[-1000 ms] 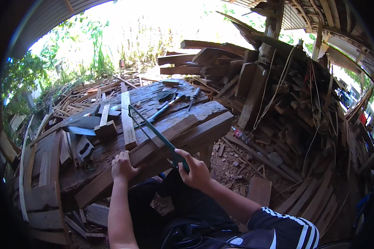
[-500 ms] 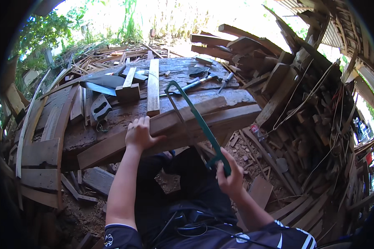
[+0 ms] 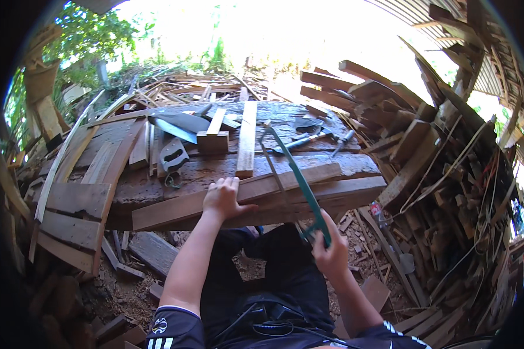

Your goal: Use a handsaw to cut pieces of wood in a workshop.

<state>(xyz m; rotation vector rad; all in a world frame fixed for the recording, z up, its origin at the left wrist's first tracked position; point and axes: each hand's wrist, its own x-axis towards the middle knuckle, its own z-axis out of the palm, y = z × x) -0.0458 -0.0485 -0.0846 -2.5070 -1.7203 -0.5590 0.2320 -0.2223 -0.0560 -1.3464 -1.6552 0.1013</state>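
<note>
My left hand (image 3: 222,200) presses on a long brown board (image 3: 166,210), fingers flat over its top and thumb stretched to the right. That board lies slantwise along the near edge of a thick, weathered wooden slab (image 3: 125,185). In my right hand (image 3: 333,247) is the handle of a green-framed bow saw (image 3: 303,187), the fingers wrapped round it. Its thin blade crosses the board to the right of my left hand. Whether the teeth have cut into the wood is too small to tell. A pale batten (image 3: 246,139) lies just beyond my left fingers.
On the slab rest a handsaw (image 3: 173,157), a wood block (image 3: 212,142), a hammer (image 3: 304,141) and a slim hand tool (image 3: 343,143). Stacked timber (image 3: 416,148) rises on the right. Offcuts, a grey plank (image 3: 153,250) and sawdust cover the ground around my legs.
My right hand has pushed the bow saw forward, away from me, across the board. The left hand keeps its place on the board. The whole view has shifted a little.
</note>
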